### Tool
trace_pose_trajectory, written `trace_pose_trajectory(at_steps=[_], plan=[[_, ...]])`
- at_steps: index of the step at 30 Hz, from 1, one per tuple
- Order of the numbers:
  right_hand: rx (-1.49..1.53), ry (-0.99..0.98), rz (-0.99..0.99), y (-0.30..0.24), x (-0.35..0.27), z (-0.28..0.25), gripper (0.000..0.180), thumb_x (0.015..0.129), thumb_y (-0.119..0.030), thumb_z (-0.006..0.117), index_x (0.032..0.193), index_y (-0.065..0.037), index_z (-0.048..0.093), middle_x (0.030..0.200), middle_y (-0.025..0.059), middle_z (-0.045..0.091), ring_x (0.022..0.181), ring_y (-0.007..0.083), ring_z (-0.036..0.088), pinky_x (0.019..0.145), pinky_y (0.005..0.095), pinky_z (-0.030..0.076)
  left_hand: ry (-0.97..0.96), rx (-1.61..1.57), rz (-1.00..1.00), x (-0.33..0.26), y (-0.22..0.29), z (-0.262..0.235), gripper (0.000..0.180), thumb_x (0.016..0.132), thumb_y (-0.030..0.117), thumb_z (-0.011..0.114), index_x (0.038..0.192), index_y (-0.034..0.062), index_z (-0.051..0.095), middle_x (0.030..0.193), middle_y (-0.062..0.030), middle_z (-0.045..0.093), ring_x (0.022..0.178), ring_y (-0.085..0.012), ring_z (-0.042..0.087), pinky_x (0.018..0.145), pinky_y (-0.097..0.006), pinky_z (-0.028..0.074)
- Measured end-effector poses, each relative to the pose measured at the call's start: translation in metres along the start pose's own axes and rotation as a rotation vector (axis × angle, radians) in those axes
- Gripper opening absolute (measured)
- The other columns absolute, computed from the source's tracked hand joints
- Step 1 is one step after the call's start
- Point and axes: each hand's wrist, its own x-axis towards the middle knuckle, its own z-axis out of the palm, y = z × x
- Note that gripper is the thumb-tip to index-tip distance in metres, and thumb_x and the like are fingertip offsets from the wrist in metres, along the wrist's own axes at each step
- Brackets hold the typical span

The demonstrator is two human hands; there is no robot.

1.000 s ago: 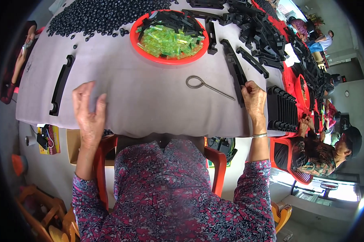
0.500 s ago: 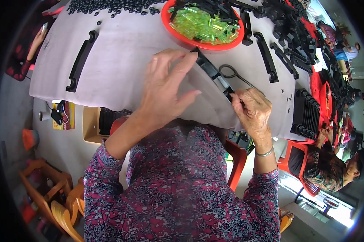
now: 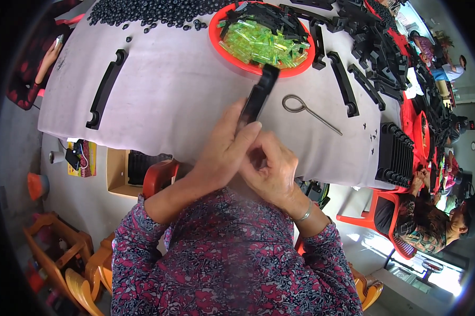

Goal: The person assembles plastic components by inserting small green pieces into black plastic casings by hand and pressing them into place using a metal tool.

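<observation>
Holding black bar (image 3: 258, 98), left hand (image 3: 223, 151); red bowl (image 3: 234, 61): green pieces (image 3: 258, 45), black strips (image 3: 271, 18).

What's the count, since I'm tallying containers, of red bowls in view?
2. One red bowl, holding green pieces, is beyond the black bar in the left hand. The other red bowl is at far right. More may be hidden in the background there.

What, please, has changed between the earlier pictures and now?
The left hand, empty before, now has the black notched bar in its grip. The bar, first lifted by the right hand, has swung: its far end leans right instead of left. The right hand has come leftward beside the left; whether it still holds the bar is hidden. The ring-handled metal rod and red bowl stayed put.
</observation>
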Motion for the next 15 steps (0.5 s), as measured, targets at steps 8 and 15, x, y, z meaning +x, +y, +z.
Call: trace_pose_trajectory(at_steps=[8,15], plan=[[0.059,0.154,0.214,0.070,0.053,-0.061,0.007,0.092,-0.006,0.065,0.093,0.000,0.068,0.075,0.0027,0.068,0.066,0.0051,0.057,0.061,0.0258,0.050,-0.388,0.701,0.118,0.023,0.016,-0.033,0.044,0.080,0.014,0.068,0.122,0.0029,0.060,0.100,-0.0181,0.060,0.097,-0.0399,0.061,0.083,-0.044,0.049],[-0.398,0.009,-0.021,0.136,0.127,-0.060,0.019,0.086,-0.001,0.068,0.105,-0.002,0.066,0.084,0.0124,0.067,0.073,0.0201,0.065,0.068,0.0334,0.053,-0.553,0.856,0.428,0.031,-0.008,-0.001,0.036,0.076,0.012,0.071,0.111,0.0069,0.064,0.099,-0.0073,0.058,0.102,-0.0285,0.058,0.086,-0.044,0.046]])
